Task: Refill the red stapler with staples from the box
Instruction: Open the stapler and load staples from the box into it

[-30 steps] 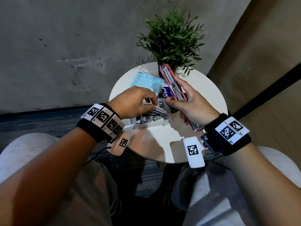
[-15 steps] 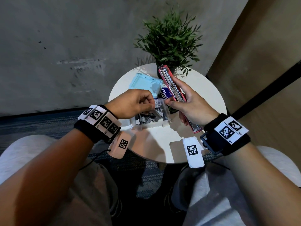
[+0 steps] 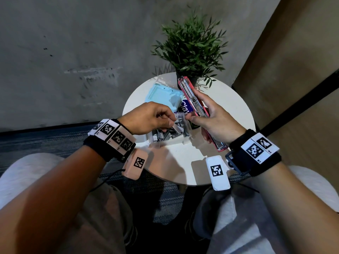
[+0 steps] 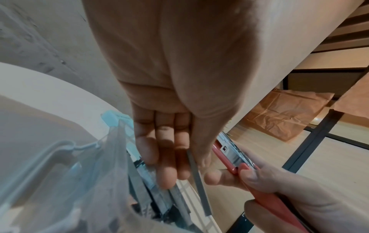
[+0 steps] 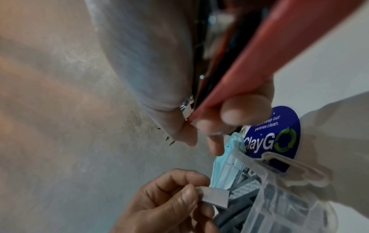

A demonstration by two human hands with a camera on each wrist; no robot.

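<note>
Looks like an office lounge corner: small round white table (image 3: 229, 99), potted green plant (image 3: 190, 44), blue "ClayGo – keep our pantries clean" sticker (image 5: 273, 135), grey carpet (image 3: 45, 140), concrete wall (image 3: 73, 43).

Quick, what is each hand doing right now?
Left hand: pinching a strip of staples over the clear box.
Right hand: gripping the opened red stapler.

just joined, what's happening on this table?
A person is refilling a red stapler. The right hand holds it swung open, its metal channel exposed. The left hand pinches a strip of staples over the clear box on the white table. Nothing is loaded yet.
</note>
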